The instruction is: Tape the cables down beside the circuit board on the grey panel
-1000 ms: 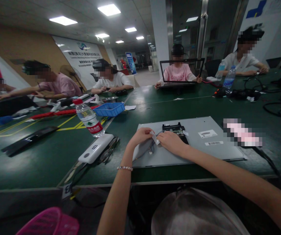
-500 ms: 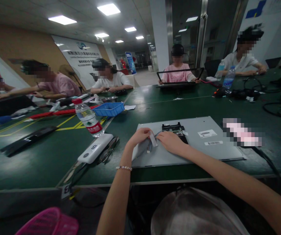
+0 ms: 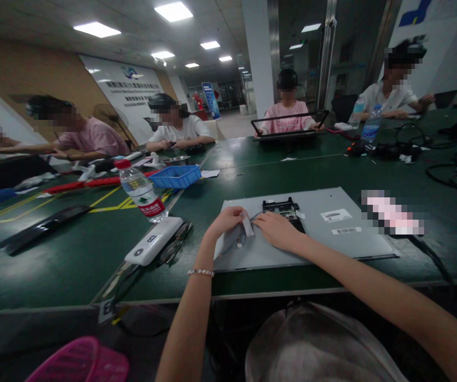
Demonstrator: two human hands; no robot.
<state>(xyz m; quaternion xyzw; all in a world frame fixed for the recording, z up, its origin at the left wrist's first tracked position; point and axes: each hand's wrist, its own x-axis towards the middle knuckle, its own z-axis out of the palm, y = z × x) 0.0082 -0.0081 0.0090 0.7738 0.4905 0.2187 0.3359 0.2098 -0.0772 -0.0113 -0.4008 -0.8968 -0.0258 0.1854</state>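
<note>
A flat grey display panel (image 3: 324, 245) lies face down on the green table, with two white labels on its right half. At its left side, my left hand (image 3: 228, 220) pinches a white strip (image 3: 247, 224), which looks like tape or a tag, between thumb and fingertips. A thin grey cable (image 3: 228, 242) runs beneath that hand, its loose end resting on the panel. My right hand (image 3: 277, 230) has its fingertips closed on the cable just right of the strip; the exact grip is partly hidden. Behind it sits a black bracket with a circuit board (image 3: 282, 207).
Left of the panel are a white power bank (image 3: 155, 241), eyeglasses (image 3: 176, 243), a water bottle (image 3: 143, 193) and a blue tray (image 3: 176, 176). A blurred pink object (image 3: 391, 212) lies to the right. Several people sit around the table; one holds a black frame (image 3: 288, 123).
Both hands stay nearly in place, with small finger movements. The white strip and the cable's loose end have shifted slightly. The whole view has moved a little.
</note>
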